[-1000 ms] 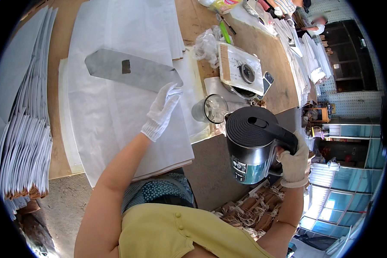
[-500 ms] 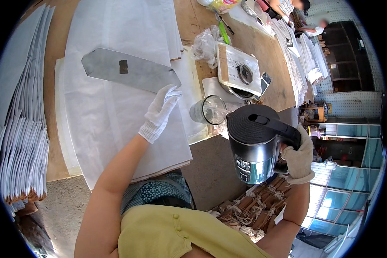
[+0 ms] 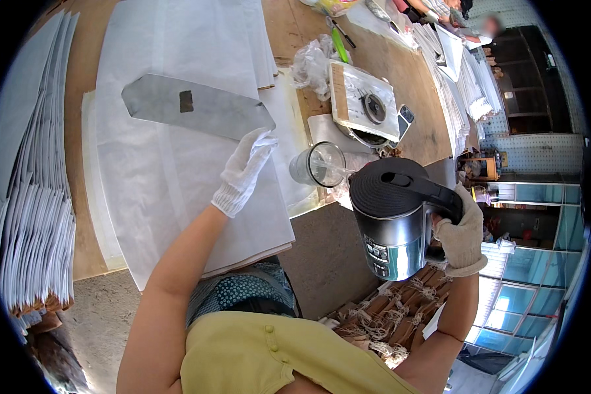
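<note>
My right hand (image 3: 461, 235), in a pale work glove, is closed round the handle of a black and silver electric kettle (image 3: 391, 220). Its spout tips left toward a clear drinking glass (image 3: 300, 167) by the table's near edge, and a thin stream of water runs from it into the glass. My left hand (image 3: 244, 172), in a white knitted glove, rests with fingers stretched out on large white paper sheets (image 3: 177, 190). Those fingertips are by the right end of a grey flat template plate (image 3: 157, 105) with a small dark patch.
Stacks of folded white paper (image 3: 33, 217) stand at the left. Beyond the glass lie a white board with a tape roll (image 3: 374, 108), a phone (image 3: 406, 121), a crumpled plastic bag (image 3: 312, 65) and pens. Bundles with string (image 3: 394, 315) lie below the kettle. Other people work at the far right.
The kettle and my right hand have shifted very slightly right. My left hand stays in place. Far off, a person has moved, and a white sheet there stands raised.
</note>
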The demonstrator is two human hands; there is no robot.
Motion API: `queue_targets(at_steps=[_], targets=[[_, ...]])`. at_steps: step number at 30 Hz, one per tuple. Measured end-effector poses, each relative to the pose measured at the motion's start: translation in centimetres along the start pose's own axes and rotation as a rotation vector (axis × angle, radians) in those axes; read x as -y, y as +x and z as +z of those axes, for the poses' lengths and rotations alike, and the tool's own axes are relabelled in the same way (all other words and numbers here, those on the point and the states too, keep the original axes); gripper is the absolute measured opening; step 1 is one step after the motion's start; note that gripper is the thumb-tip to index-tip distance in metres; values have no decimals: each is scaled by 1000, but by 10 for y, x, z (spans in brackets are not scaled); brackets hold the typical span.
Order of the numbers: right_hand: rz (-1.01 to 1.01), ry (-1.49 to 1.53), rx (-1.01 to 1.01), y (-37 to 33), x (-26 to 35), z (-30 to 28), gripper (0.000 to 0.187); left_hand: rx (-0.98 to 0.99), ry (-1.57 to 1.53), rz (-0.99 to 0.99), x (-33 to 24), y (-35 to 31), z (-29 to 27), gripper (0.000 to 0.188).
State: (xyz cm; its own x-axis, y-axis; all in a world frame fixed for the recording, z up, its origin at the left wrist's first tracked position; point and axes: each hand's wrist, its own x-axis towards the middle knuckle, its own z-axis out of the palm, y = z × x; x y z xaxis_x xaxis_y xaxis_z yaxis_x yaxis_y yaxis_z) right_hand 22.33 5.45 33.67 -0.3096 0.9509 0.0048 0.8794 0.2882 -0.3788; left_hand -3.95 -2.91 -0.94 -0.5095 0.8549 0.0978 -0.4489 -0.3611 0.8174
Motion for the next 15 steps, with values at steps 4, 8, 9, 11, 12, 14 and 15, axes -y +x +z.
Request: queue_targets(at_steps=[4, 8, 9, 11, 12, 14, 15], targets=[[30, 4, 24, 0, 0, -3, 64, 2, 23, 0, -2, -1, 0, 44], [8, -20, 2, 0, -11, -8, 64, 4, -6, -12, 3, 0, 0, 44], [13, -10, 8, 0, -7, -9, 64, 7, -17, -9, 4, 0, 0, 43], [8, -20, 9, -1, -7, -10, 63, 8, -27, -10, 4, 0, -1, 43], [-2, -41, 2, -1, -7, -11, 62, 7, -27, -13, 4, 0, -1, 43], [-1, -71, 5, -2, -5, -13, 60, 11, -39, -12, 4, 0, -1, 43], [10, -78, 16, -2, -1, -14, 60, 16, -47, -8, 5, 0, -3, 43]])
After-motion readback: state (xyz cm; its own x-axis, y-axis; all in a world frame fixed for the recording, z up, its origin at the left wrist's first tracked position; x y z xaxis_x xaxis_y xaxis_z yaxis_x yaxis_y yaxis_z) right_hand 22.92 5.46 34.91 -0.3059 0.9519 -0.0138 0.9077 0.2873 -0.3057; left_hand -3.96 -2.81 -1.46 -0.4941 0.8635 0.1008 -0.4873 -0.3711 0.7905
